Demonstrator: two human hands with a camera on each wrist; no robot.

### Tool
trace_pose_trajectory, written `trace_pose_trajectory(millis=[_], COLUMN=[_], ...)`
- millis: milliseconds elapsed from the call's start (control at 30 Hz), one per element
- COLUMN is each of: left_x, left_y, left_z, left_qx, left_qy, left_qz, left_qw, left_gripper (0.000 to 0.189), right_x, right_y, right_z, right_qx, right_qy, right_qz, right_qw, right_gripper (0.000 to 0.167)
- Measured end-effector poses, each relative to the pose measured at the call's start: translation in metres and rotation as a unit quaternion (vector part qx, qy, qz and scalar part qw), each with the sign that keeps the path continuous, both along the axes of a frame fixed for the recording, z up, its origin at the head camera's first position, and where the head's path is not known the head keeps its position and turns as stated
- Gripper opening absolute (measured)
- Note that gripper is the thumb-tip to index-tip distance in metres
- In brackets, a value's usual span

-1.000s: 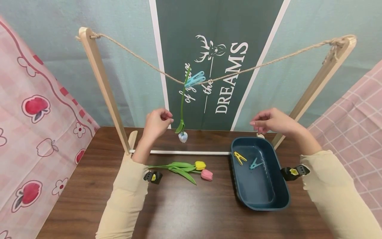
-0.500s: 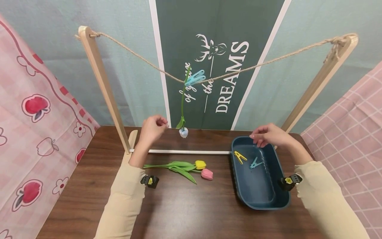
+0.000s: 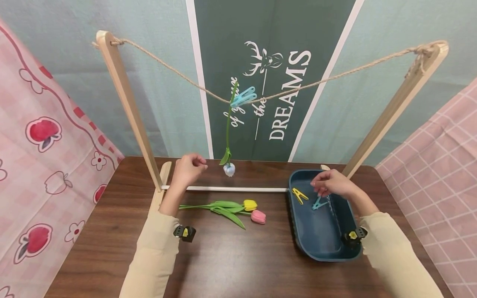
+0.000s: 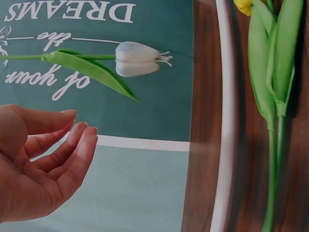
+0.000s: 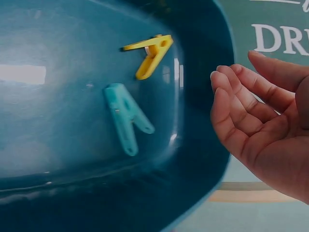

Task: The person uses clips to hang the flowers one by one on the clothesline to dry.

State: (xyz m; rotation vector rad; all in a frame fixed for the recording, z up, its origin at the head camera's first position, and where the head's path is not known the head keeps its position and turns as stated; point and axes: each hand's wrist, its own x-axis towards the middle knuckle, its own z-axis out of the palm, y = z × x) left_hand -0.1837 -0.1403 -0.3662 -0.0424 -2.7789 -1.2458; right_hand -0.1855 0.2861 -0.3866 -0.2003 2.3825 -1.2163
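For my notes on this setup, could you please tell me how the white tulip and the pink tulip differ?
The white tulip hangs bloom-down from the rope by a blue clothespin, while the pink tulip lies on the table. The white tulip's bloom is whitish with a blue tinge; the pink tulip's is pink. Both have green stems.

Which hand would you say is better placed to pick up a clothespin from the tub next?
Probably the right hand: it hovers at the dark blue tub, holding nothing, close to the light blue clothespin and yellow clothespin inside. The left hand is farther away, nearer the hanging white tulip.
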Motion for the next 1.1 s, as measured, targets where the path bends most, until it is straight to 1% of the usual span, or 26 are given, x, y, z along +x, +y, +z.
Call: trace_pose_trajectory(millis=[233,333,367,467,567,600,733,833,967,1100], left_x=[0.003,0.005,0.007,0.01,0.011,0.011,0.011,0.012,0.014,0.015], left_y=[-0.005,-0.006,-0.006,-0.008,-0.011,-0.012,-0.014,-0.015,-0.017,-0.018], left_z=[-0.009,-0.012,-0.012,-0.015,-0.019,-0.021,-0.027,-0.03,-0.033,-0.036], left_qx=[-0.005,-0.001,-0.002,-0.001,-0.009,-0.011,-0.022,-0.023,-0.025,-0.021], left_qy=[-0.021,-0.021,-0.013,-0.016,-0.033,-0.048,-0.074,-0.081,-0.084,-0.093], left_qz=[0.001,-0.001,-0.001,-0.006,-0.01,-0.012,-0.016,-0.018,-0.022,-0.022], left_qw=[0.9998,0.9998,0.9999,0.9999,0.9994,0.9987,0.9969,0.9963,0.9959,0.9952], left_gripper=[0.007,0.004,0.003,0.005,0.007,0.01,0.013,0.014,0.014,0.014], right_x=[0.003,0.005,0.005,0.007,0.008,0.009,0.01,0.009,0.009,0.009], right_y=[0.001,-0.001,-0.001,-0.002,-0.003,-0.003,-0.004,-0.004,-0.004,-0.006], right_z=[-0.019,-0.027,-0.029,-0.035,-0.04,-0.042,-0.047,-0.052,-0.055,-0.055], right_qx=[-0.018,-0.019,-0.019,-0.019,-0.017,-0.014,-0.001,0.007,0.013,0.023], right_qy=[-0.008,-0.015,-0.016,-0.019,-0.021,-0.021,-0.021,-0.024,-0.027,-0.018], right_qz=[-0.034,-0.045,-0.047,-0.05,-0.047,-0.047,-0.056,-0.07,-0.078,-0.07], right_qw=[0.9992,0.9987,0.9986,0.9984,0.9986,0.9986,0.9982,0.9972,0.9965,0.9971], right_gripper=[0.024,0.023,0.023,0.022,0.022,0.022,0.02,0.019,0.018,0.017])
